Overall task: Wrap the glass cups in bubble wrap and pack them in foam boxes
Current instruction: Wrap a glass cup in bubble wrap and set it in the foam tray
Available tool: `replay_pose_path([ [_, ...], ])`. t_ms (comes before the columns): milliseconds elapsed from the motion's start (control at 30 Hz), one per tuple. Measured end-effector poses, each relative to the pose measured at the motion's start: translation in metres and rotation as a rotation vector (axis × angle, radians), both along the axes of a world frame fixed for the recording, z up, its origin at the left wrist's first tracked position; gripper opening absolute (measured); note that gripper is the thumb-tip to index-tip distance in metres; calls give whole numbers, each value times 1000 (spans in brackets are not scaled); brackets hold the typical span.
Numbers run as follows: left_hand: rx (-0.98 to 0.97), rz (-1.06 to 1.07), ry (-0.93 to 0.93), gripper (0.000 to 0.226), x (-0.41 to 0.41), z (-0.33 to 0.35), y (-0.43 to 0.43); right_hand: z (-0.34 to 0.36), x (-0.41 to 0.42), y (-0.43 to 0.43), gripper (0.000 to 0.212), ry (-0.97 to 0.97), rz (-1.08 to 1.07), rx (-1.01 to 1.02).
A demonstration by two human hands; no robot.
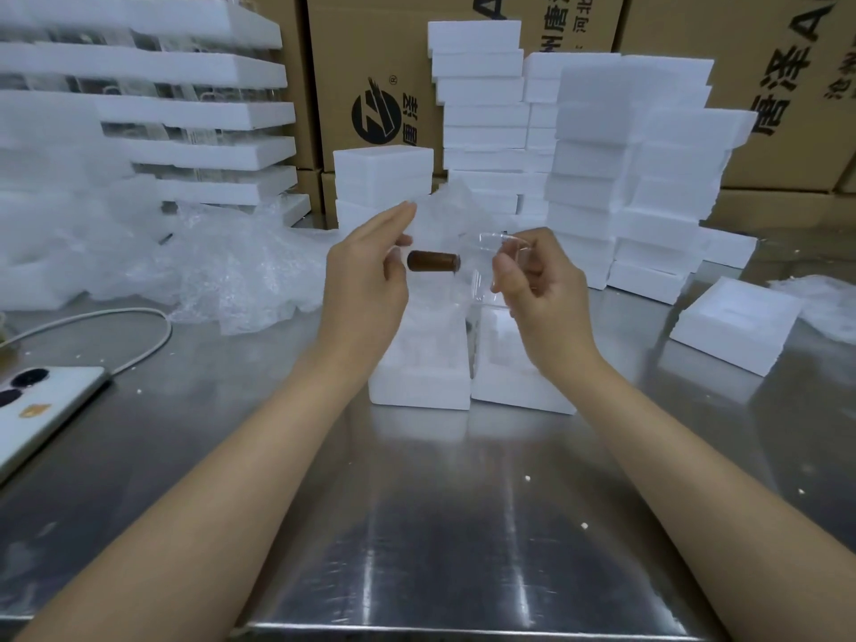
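A white smartphone [37, 410] is lying at the left edge of the shiny steel table [417, 525], with a white cable [139, 335] curving past it. Behind, white foam trays [185, 113] are standing stacked, and a crumpled heap of clear bubble wrap [231, 271] is spreading in front of them. At the centre the left hand [366, 275] is hovering with its fingers stretched straight against a loose sheet of bubble wrap [444, 206], its thumb just beside a dark brown cylindrical piece [433, 261] that is lying sideways. That piece is sitting at the left end of a clear glass cup [491, 257], which the right hand [532, 280] is gripping with curled fingers, in the air above two open white foam boxes [417, 377]. Further right, tall stacks of white foam boxes [625, 178] are standing before brown cardboard cartons [384, 62], and a single white foam box [736, 322] is resting near the table's right edge.
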State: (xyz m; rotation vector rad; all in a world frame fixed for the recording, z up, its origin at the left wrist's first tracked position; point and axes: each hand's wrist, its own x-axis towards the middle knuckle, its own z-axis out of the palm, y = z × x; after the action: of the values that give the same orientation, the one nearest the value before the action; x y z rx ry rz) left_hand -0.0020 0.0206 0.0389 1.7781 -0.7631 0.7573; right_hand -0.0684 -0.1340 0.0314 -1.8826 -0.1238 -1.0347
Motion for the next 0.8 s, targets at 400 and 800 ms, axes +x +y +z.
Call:
replay_pose_path([
  [400, -166, -352, 100, 30, -14, 7, -6, -9, 11, -2, 60, 227, 43, -60],
  [800, -161, -319, 193, 13, -9, 7, -8, -11, 15, -8, 19, 254, 150, 85],
])
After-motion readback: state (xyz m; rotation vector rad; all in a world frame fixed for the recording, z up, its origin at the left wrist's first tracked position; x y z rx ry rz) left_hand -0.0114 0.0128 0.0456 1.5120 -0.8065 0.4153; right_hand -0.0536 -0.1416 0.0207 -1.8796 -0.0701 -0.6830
